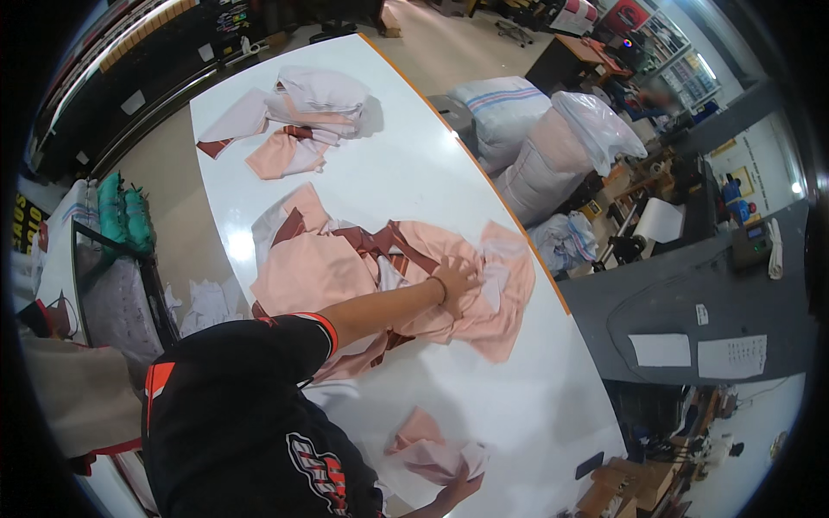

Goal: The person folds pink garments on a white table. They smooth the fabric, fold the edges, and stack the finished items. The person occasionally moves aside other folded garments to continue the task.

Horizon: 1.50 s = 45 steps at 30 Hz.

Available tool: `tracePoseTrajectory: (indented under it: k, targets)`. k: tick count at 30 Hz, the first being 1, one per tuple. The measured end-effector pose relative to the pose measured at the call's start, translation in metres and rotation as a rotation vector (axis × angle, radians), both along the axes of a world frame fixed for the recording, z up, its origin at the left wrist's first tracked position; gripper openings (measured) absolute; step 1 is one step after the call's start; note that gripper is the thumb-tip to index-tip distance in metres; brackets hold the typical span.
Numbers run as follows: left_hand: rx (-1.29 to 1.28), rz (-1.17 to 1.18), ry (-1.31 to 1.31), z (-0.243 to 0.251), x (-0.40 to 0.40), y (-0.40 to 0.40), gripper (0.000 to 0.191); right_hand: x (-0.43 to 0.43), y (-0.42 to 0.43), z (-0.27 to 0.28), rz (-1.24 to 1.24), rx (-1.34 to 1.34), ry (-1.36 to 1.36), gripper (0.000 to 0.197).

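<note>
My left hand (458, 283) lies palm down, fingers spread, on a loose pile of peach fabric pieces (311, 269) with maroon striped parts. A white patch of cloth (495, 288) shows beside its fingertips. Lower in the view, my right hand (461, 487) grips the edge of a small peach and whitish fabric piece (427, 453), apart from the pile; its thumb shows and the other fingers are partly hidden. Both hands are over the white table (518, 395). Farther up the table sits a stack of folded whitish and peach cloth (320, 97), with loose pieces beside it.
Stuffed sacks (502, 110) and a plastic-covered bundle (550, 155) stand against the table's orange edge (476, 155). A dark phone (589, 465) lies near cardboard (605, 485). Papers (732, 356) are fixed to a grey panel. Green bundles (123, 213) are at left. A person sits in the background.
</note>
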State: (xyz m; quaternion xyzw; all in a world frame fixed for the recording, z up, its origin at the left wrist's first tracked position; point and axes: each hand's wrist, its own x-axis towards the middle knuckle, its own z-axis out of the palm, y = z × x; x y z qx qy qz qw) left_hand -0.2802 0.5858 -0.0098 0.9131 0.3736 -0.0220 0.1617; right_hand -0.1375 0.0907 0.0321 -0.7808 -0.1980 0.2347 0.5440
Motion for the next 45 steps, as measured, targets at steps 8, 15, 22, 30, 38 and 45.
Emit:
tracePoseTrajectory:
  k: [8,15,22,30,38,45]
  targets:
    - [0.104,-0.16,0.187,0.03,0.023,-0.081,0.098,0.0,-0.014,0.082,-0.289,0.225,0.027,0.069]
    - [-0.59,-0.728,-0.692,0.052,0.076,-0.202,0.105,0.023,-0.051,0.115,-0.316,0.434,0.063,0.076]
    - [-1.123,-0.707,-0.579,0.063,0.104,-0.332,0.102,0.086,-0.075,0.111,0.179,0.307,-0.052,0.086]
    - [-1.172,-0.571,-0.766,0.066,0.125,-0.364,0.035,0.179,-0.135,0.11,0.308,-0.189,-0.361,0.056]
    - [-0.158,-0.189,-1.035,0.148,0.172,-0.328,0.03,0.273,-0.07,0.134,0.256,0.158,-0.61,0.026]
    - [-0.07,-0.229,-1.188,0.288,0.183,-0.361,0.036,0.316,-0.076,0.212,0.109,0.529,-0.763,0.019]
